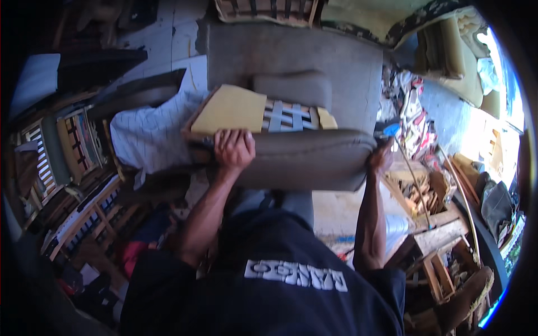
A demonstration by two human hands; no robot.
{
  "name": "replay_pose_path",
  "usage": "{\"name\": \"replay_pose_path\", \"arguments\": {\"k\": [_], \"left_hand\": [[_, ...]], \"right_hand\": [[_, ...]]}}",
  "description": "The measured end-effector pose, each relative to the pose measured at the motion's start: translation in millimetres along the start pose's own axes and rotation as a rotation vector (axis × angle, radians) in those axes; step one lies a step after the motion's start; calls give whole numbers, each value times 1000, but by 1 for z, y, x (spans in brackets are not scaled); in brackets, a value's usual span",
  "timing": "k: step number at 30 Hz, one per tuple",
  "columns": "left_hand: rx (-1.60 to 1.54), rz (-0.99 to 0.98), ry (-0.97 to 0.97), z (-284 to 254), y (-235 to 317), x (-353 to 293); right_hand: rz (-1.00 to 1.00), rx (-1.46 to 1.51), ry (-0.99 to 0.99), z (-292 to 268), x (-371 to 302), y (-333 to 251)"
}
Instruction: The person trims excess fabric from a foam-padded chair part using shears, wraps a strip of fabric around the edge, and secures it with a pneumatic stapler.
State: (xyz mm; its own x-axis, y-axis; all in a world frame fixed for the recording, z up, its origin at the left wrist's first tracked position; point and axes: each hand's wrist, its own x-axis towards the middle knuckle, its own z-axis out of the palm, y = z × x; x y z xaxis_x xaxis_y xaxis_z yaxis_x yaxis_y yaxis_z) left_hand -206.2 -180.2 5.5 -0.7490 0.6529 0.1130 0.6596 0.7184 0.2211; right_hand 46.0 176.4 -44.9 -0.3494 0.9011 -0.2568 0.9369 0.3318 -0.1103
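In the head view, a padded frame [302,159] is lying crosswise in front of the person's body, at the middle of the view, and its long brown side is facing the person. On its upper part, a yellow panel [235,103] is covering the left portion, and grey straps [283,117] are crossing one another to the right of this panel. The left hand [234,148] is clenching its fingers at the near edge of the frame, next to the panel, and is grasping it there with knuckles upward. The right hand [381,155] is touching the right end of the same frame; its fingers are partly hidden, so I cannot tell if they are closing on it. A blue item [391,130] is showing just beyond this hand, and I cannot tell whether the hand is holding it. A white cloth [148,137] is lying to the left of the frame, and a brown cushion [294,89] is resting behind it on the grey floor [241,50]. On the right, colourful scraps [406,98] are forming a heap, and wood pieces [423,193] are lying nearer to the person. A slatted frame [266,10] is standing at the top of the view.
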Motion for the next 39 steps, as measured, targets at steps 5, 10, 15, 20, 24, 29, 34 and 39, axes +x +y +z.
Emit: {"name": "replay_pose_path", "arguments": {"k": [5,10,15,20,24,29,34,39], "left_hand": [[-48,27,111,3,-2,15],[-17,27,19,2,-7,24],[14,52,-16,5,-6,33],[53,66,-24,11,-8,28],[105,93,-82,16,-10,29],[95,148,-18,15,-19,42],[74,149,-4,19,-19,49],[163,102,-89,22,-24,49]], "right_hand": [[289,500,-10,-38,16,-69],[-402,53,340,-15,-30,-154],[-725,190,259,7,-94,-226],[-735,304,133,28,-141,-258],[-804,332,101,28,-126,-245],[-681,108,209,-10,-53,-196],[-13,304,262,-24,16,-96],[651,576,-51,30,-72,13]]}}
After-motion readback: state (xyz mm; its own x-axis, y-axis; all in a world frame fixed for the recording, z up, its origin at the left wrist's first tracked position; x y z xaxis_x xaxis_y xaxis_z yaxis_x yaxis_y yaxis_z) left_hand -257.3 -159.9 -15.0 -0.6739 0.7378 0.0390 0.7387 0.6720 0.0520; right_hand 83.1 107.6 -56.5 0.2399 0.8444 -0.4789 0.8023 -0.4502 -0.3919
